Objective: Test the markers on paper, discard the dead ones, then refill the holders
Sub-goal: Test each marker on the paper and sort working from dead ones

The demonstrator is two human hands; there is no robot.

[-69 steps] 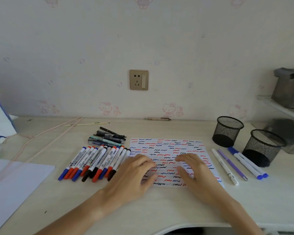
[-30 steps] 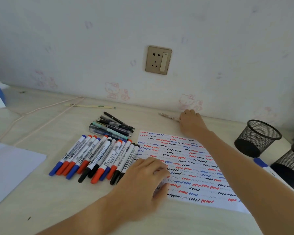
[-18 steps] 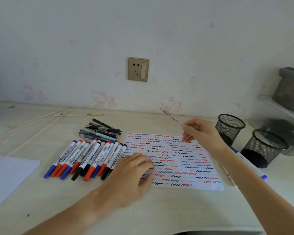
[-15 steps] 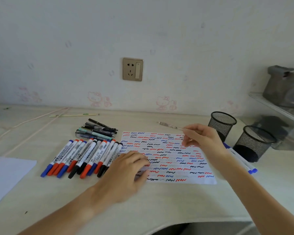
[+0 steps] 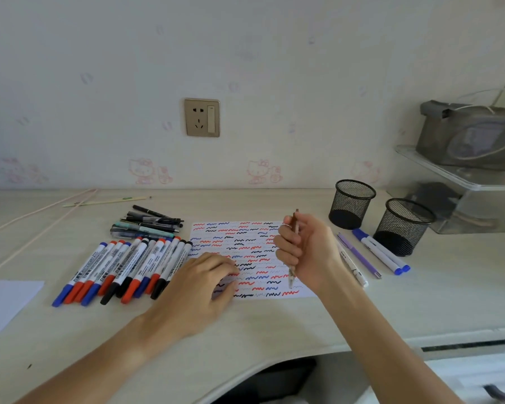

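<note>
**Pen held upright over the test sheet**

A slim pen point(image 5: 292, 258) is gripped in the right hand point(image 5: 309, 252), whose fingers are curled round its barrel. The hand is raised above the right part of the paper point(image 5: 245, 246), which is covered with red, blue and black squiggles. The pen's long axis is seen running nearly vertical in the picture: one end sticks out above the fingers towards the wall, the other end points down at the sheet below the hand. Whether that lower end touches the paper cannot be told.

The left hand point(image 5: 204, 284) is laid on the paper's lower left corner, fingers loosely bent, pressing it to the desk point(image 5: 274, 330).

A row of markers point(image 5: 123, 266) is laid side by side just left of the sheet, caps towards the person. Two mesh holders point(image 5: 352, 204) point(image 5: 404, 225) are stood to the right, with a few pens point(image 5: 373, 255) lying beside them.
</note>
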